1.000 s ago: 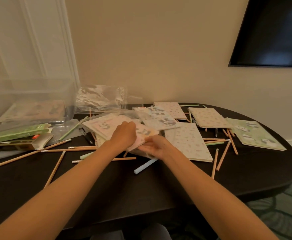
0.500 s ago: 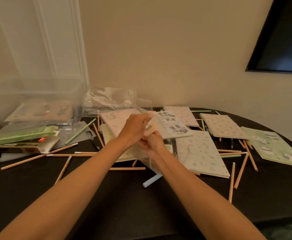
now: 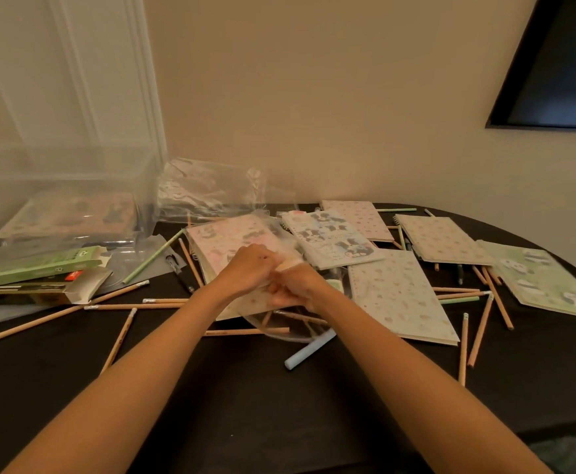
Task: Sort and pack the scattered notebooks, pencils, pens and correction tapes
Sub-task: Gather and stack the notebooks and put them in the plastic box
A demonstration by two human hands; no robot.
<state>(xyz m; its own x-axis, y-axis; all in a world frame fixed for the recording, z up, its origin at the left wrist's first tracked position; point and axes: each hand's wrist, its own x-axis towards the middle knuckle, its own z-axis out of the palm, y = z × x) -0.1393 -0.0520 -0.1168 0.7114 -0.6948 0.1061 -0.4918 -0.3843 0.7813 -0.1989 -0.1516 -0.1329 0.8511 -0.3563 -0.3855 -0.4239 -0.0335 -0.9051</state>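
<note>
On the dark table (image 3: 211, 412), left hand (image 3: 249, 268) and right hand (image 3: 298, 285) meet, both pinching a clear bag (image 3: 279, 323) over the notebook (image 3: 223, 241) beneath them.

Your room: a dark table (image 3: 211, 405) against a beige wall (image 3: 348, 97).

You face a plain beige wall under warm, rather dim light. At far left stands white panelling (image 3: 108, 80) with raised vertical mouldings (a door or its frame, you cannot tell which). High on the right a dark screen (image 3: 560, 70) in a black frame hangs on the wall, slanted in your view and cut off by the edge. Below you the table is nearly black, its far side against the wall and its right end rounded. Past that end, at bottom right, a strip of floor (image 3: 574, 453) shows a greenish pattern.
</note>
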